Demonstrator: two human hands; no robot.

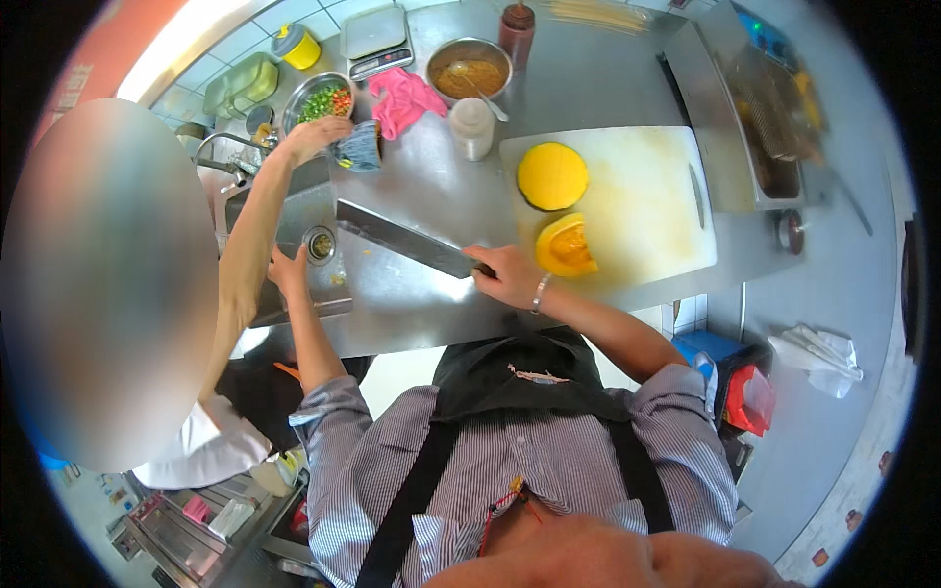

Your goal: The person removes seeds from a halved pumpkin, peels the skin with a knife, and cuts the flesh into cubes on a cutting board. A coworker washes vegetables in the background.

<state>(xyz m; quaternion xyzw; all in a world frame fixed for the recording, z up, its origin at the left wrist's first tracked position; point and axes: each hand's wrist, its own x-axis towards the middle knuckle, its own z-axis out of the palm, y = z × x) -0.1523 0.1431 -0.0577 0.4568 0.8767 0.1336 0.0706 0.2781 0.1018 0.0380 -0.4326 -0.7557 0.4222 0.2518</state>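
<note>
My right hand [509,278] grips the handle of a large broad-bladed kitchen knife [408,239]. The blade points left over the steel counter, towards the sink. Right of the knife lies a white cutting board [639,198]. On its left part are a round yellow pumpkin piece [553,176] and, nearer me, a hollowed pumpkin piece [566,246] with orange flesh. My left hand [289,270] is over the sink [298,202] near the drain, its fingers apart; nothing shows in it, though part is hidden behind a co-worker's forearm.
A co-worker's arm [253,213] reaches across the sink to a blue patterned cup [359,147], beside a bowl of chopped green and red vegetables [320,99]. A pink cloth [406,101], a sauce bowl [469,70], bottles and a scale [376,40] stand behind. A steel fryer [717,110] is right.
</note>
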